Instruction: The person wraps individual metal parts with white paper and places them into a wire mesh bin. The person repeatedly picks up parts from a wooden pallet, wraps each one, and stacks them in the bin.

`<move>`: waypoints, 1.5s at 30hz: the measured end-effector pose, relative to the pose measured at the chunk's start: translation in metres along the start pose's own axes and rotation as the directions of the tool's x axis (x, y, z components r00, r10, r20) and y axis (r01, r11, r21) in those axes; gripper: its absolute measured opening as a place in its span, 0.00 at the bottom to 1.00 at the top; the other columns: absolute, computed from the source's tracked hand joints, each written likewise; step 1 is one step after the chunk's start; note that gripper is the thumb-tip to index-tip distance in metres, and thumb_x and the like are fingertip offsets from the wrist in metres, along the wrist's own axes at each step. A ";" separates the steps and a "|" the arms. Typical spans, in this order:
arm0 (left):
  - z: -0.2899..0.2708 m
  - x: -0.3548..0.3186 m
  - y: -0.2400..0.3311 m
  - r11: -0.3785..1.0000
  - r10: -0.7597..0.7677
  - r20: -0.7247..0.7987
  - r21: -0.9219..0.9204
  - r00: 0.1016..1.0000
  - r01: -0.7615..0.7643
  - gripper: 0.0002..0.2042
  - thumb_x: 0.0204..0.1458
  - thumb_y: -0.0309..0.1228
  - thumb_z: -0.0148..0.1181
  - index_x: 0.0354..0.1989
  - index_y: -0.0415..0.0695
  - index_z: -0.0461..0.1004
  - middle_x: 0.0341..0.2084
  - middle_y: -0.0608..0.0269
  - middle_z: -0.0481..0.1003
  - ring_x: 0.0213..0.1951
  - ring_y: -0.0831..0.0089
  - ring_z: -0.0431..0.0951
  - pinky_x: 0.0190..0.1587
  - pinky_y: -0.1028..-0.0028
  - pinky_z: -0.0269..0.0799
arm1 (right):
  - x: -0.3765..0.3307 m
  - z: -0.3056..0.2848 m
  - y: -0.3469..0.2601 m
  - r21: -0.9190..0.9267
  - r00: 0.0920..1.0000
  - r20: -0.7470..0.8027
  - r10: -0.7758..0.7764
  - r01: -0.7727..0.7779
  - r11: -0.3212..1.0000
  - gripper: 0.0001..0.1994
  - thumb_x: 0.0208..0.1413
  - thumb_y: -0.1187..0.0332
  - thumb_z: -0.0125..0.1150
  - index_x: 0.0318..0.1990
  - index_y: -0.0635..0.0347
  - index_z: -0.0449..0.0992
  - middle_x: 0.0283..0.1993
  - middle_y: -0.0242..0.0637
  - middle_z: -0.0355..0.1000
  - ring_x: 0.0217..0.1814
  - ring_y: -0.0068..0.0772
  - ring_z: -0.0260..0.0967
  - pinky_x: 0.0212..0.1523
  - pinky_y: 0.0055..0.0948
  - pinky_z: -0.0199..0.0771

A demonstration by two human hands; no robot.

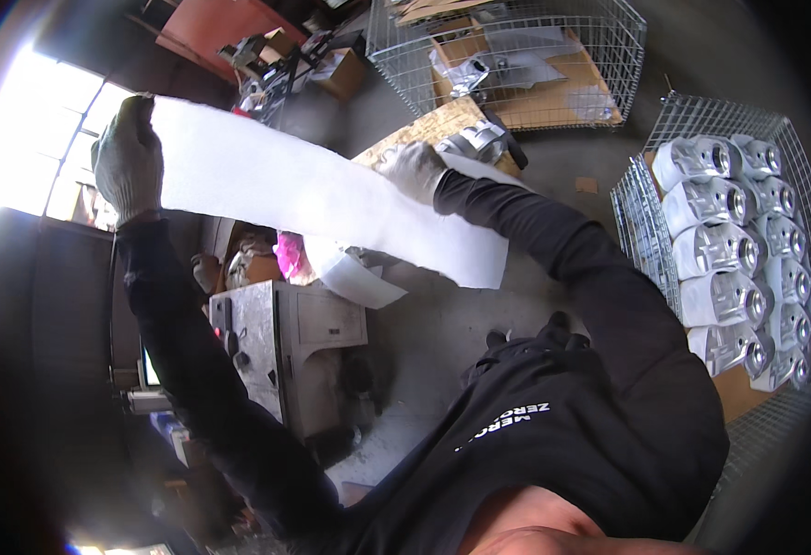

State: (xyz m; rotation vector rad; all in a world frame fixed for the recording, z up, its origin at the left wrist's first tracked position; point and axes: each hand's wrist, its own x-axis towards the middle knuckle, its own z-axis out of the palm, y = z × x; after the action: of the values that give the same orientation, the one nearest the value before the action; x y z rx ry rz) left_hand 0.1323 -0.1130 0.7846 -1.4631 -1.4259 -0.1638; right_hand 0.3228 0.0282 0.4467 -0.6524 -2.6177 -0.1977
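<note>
A long strip of white packing foam (pixel 266 176) stretches between my two hands. My left hand (pixel 130 162), in a light knit glove, is raised at the far left and closed on the strip's end. My right hand (pixel 412 171), also gloved, is closed at the strip's upper edge, near a wooden board. From there the loose end hangs down to the right. Beside my right hand lies a silvery metal casting (pixel 476 141) on the board (pixel 428 129). Another curled white strip (pixel 354 277) hangs below the one I hold.
On the right, a wire basket (pixel 650 217) holds several metal castings (pixel 715 250) wrapped in white foam. Another wire basket (pixel 600 55) at the back contains cardboard and a casting. A grey metal workbench (pixel 257 324) stands at the left, with something pink (pixel 288 254) near it.
</note>
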 end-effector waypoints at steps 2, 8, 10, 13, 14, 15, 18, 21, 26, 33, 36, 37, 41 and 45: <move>-0.002 -0.017 0.009 0.946 0.023 0.027 0.322 0.999 -0.030 0.09 0.58 0.29 0.54 0.45 0.50 0.77 0.43 0.62 0.80 0.46 0.61 0.79 0.47 0.60 0.72 | 0.011 0.004 -0.007 -0.090 0.985 -0.162 -0.053 0.039 0.995 0.08 0.52 0.65 0.55 0.34 0.52 0.80 0.34 0.36 0.74 0.38 0.38 0.74 0.25 0.41 0.69; 0.053 -0.118 0.167 0.927 0.073 0.465 -0.358 0.883 0.111 0.20 0.55 0.39 0.59 0.54 0.46 0.72 0.39 0.52 0.79 0.50 0.50 0.75 0.64 0.57 0.57 | 0.049 -0.038 -0.031 0.788 0.970 -0.241 -0.019 0.207 0.580 0.08 0.43 0.64 0.57 0.17 0.51 0.76 0.26 0.38 0.74 0.31 0.39 0.74 0.28 0.35 0.70; 0.058 -0.137 0.170 0.819 0.089 0.681 -0.465 0.727 0.336 0.16 0.58 0.44 0.58 0.47 0.47 0.77 0.34 0.49 0.79 0.43 0.53 0.79 0.53 0.58 0.67 | 0.040 -0.039 -0.026 -0.026 0.886 -0.390 -0.251 0.262 0.965 0.06 0.45 0.64 0.58 0.24 0.54 0.77 0.25 0.39 0.73 0.30 0.38 0.74 0.28 0.33 0.71; 0.058 -0.156 0.166 0.825 0.201 0.723 -0.488 0.660 0.283 0.15 0.57 0.44 0.59 0.44 0.47 0.79 0.31 0.51 0.80 0.38 0.56 0.81 0.43 0.62 0.73 | 0.009 -0.019 -0.006 -0.025 0.821 -0.449 -0.354 0.384 0.923 0.07 0.51 0.66 0.55 0.32 0.56 0.77 0.31 0.37 0.73 0.35 0.36 0.72 0.33 0.37 0.72; 0.061 -0.160 0.161 0.750 0.169 0.754 -0.516 0.635 0.413 0.12 0.56 0.41 0.60 0.42 0.47 0.80 0.29 0.54 0.79 0.37 0.56 0.81 0.41 0.61 0.73 | 0.000 -0.008 0.000 0.102 0.839 -0.462 -0.288 0.373 0.922 0.07 0.51 0.67 0.54 0.32 0.57 0.77 0.30 0.35 0.73 0.35 0.36 0.72 0.36 0.37 0.72; 0.065 -0.164 0.156 0.792 0.041 0.764 -0.418 0.644 0.445 0.09 0.55 0.37 0.59 0.38 0.47 0.80 0.28 0.54 0.79 0.36 0.56 0.80 0.41 0.62 0.73 | -0.010 0.003 0.004 0.227 0.828 -0.519 -0.213 0.374 0.899 0.07 0.52 0.67 0.54 0.33 0.57 0.76 0.30 0.34 0.73 0.35 0.37 0.71 0.38 0.37 0.73; 0.078 -0.179 0.118 0.842 -0.059 0.656 -0.372 0.753 0.390 0.06 0.52 0.33 0.57 0.33 0.48 0.79 0.29 0.54 0.79 0.36 0.54 0.80 0.41 0.60 0.73 | -0.074 0.024 0.049 0.183 0.899 -0.416 -0.137 0.231 0.956 0.16 0.43 0.70 0.64 0.44 0.53 0.79 0.48 0.33 0.76 0.50 0.34 0.73 0.46 0.33 0.72; 0.082 -0.203 0.064 0.886 -0.253 0.591 -0.177 0.766 0.429 0.06 0.49 0.33 0.56 0.30 0.50 0.79 0.28 0.55 0.79 0.37 0.52 0.80 0.40 0.58 0.72 | -0.180 0.044 0.098 0.071 0.967 -0.255 0.005 0.014 0.997 0.17 0.47 0.70 0.57 0.47 0.52 0.78 0.56 0.34 0.74 0.58 0.36 0.71 0.51 0.34 0.69; 0.066 -0.238 -0.028 0.898 -0.437 0.625 0.261 0.647 0.355 0.09 0.52 0.37 0.54 0.32 0.49 0.80 0.30 0.54 0.80 0.37 0.50 0.80 0.42 0.57 0.72 | -0.365 0.078 0.194 -0.084 0.977 0.012 0.214 -0.212 0.974 0.21 0.46 0.71 0.57 0.52 0.50 0.78 0.58 0.33 0.74 0.57 0.38 0.71 0.55 0.37 0.68; 0.028 -0.208 -0.024 0.906 -0.299 0.466 -0.136 0.833 0.401 0.09 0.59 0.35 0.55 0.36 0.44 0.79 0.32 0.55 0.79 0.36 0.54 0.78 0.42 0.61 0.72 | -0.367 0.030 0.174 0.101 0.774 0.437 0.458 -0.548 0.830 0.62 0.36 0.55 0.77 0.75 0.56 0.37 0.77 0.55 0.35 0.78 0.61 0.32 0.74 0.58 0.37; 0.015 -0.154 0.010 0.940 -0.063 0.367 -0.290 0.928 0.179 0.07 0.59 0.31 0.54 0.35 0.43 0.77 0.30 0.57 0.77 0.36 0.58 0.77 0.47 0.63 0.70 | -0.267 0.028 0.089 0.207 0.994 0.102 0.034 -0.055 0.977 0.63 0.43 0.35 0.63 0.75 0.57 0.29 0.79 0.51 0.24 0.80 0.61 0.25 0.76 0.58 0.26; 0.008 -0.137 0.022 0.941 -0.001 0.363 -0.314 0.932 0.123 0.07 0.60 0.30 0.54 0.35 0.43 0.77 0.30 0.57 0.77 0.37 0.58 0.77 0.49 0.63 0.69 | -0.232 0.030 0.066 0.270 0.999 0.024 -0.040 0.032 0.962 0.58 0.48 0.34 0.56 0.75 0.58 0.31 0.80 0.49 0.26 0.81 0.57 0.24 0.76 0.56 0.24; -0.033 -0.088 0.042 0.933 0.132 0.392 -0.358 0.910 0.019 0.04 0.56 0.27 0.56 0.35 0.43 0.76 0.36 0.60 0.76 0.44 0.60 0.74 0.60 0.61 0.61 | -0.102 0.054 -0.014 0.214 0.943 0.320 -0.087 0.018 0.977 0.35 0.63 0.50 0.37 0.74 0.56 0.44 0.80 0.44 0.33 0.82 0.43 0.29 0.78 0.48 0.25; -0.083 -0.087 -0.007 0.985 0.170 0.392 -0.085 0.904 -0.149 0.04 0.56 0.26 0.55 0.36 0.44 0.76 0.38 0.60 0.77 0.46 0.61 0.74 0.63 0.60 0.59 | -0.064 0.074 -0.053 0.311 0.953 0.168 -0.252 0.192 0.931 0.20 0.58 0.62 0.48 0.56 0.54 0.74 0.56 0.39 0.73 0.60 0.38 0.67 0.59 0.45 0.66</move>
State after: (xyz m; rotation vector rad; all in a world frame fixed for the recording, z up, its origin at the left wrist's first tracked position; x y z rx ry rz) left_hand 0.1463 -0.2308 0.7645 -1.7181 -1.6220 0.2154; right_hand 0.3203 -0.0273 0.3504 -0.2838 -2.8379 0.1984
